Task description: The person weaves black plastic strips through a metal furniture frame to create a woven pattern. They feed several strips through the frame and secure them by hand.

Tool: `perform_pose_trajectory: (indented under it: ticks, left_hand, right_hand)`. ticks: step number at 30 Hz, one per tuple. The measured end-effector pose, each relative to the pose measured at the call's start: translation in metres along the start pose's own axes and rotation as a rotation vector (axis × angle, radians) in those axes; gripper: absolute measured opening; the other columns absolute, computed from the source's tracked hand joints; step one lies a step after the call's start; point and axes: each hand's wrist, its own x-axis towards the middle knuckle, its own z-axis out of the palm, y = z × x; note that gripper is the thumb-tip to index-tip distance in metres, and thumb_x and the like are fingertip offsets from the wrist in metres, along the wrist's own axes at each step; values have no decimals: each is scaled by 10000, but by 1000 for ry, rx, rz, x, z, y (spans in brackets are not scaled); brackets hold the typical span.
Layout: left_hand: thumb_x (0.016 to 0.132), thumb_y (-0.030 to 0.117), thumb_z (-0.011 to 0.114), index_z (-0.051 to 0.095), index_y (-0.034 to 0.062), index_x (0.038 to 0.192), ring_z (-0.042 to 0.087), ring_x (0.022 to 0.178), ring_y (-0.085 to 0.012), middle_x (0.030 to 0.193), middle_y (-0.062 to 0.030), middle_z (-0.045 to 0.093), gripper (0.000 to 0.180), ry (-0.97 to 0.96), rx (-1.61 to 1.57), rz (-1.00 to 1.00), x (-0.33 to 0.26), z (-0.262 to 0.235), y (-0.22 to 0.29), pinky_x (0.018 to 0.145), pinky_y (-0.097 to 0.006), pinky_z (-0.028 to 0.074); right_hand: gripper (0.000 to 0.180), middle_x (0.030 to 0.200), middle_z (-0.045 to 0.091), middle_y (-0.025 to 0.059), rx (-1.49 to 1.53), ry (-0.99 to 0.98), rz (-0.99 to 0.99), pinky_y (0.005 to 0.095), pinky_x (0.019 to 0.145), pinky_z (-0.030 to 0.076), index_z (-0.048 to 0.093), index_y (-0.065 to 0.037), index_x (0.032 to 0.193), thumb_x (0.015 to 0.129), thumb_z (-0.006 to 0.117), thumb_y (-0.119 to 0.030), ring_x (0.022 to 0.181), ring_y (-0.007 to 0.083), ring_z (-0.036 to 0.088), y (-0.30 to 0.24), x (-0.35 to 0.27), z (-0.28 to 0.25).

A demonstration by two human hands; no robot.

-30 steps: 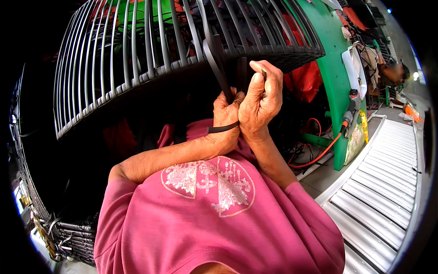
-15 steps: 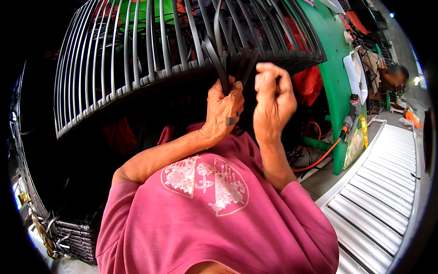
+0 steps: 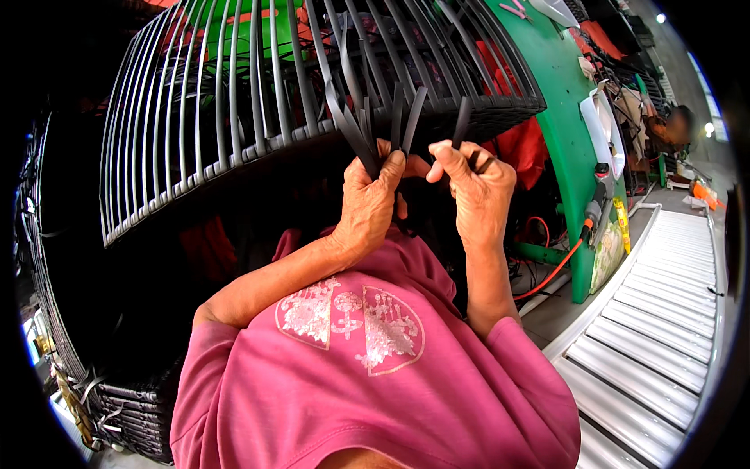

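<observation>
A dark wicker frame [image 3: 258, 148] with many parallel slats and a wrapped edge lies across the top of the view. My left hand [image 3: 367, 195] is closed around several flat black weaving strips [image 3: 412, 119], whose ends stick up past my thumb. Beside it, my right hand [image 3: 478, 187] pinches a single black strip [image 3: 462, 121] between thumb and fingers, its end pointing up. Both hands are just below the frame's near edge, a small gap apart. The lower parts of the strips are hidden behind my fingers and in shadow.
A green board [image 3: 570, 156] stands at the right, with a hand tool [image 3: 600, 205] on an orange hose beside it. White slatted panel [image 3: 641, 328] lies at the lower right. Red cloth [image 3: 522, 152] hangs behind my right hand. Stacked dark wicker [image 3: 129, 414] is at the lower left. Another person is far right.
My right hand has come down and slightly right, and a separate strip now shows in it. The left hand has shifted slightly down and left, with the strip ends spread differently.
</observation>
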Motion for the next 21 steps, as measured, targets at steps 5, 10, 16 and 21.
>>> perform_pose_trajectory:
  ticks: [5,10,16,21]
  left_hand:
    - [924,131,501,485,28,907,523,489,-71,684,-57,596,106,-99,48,81,-5,-2,-10,362,-179,383]
    - [925,167,516,504,35,922,546,530,-98,712,-54,584,133,-137,159,57,-3,-12,-9,387,-187,382]
    - [917,165,531,523,35,863,467,434,-59,599,-16,545,142,-220,14,42,-7,-9,-11,385,-177,354]
    - [933,261,496,544,20,966,592,654,-161,779,-75,606,247,-280,-23,-73,-5,-13,1,606,-280,491]
  right_hand:
    - [260,532,468,-59,169,-33,153,193,417,311,573,-38,622,803,697,-176,486,17,392,-2,6,13]
    - [199,553,489,-52,239,-176,197,190,399,285,612,-43,719,821,677,-201,452,13,384,-1,7,14]
    - [233,646,566,15,403,-227,294,172,417,381,652,-37,876,831,657,-265,480,69,499,-5,16,20]
    - [293,705,581,41,351,-231,259,210,467,430,591,-46,776,885,573,-318,565,93,538,-17,16,7]
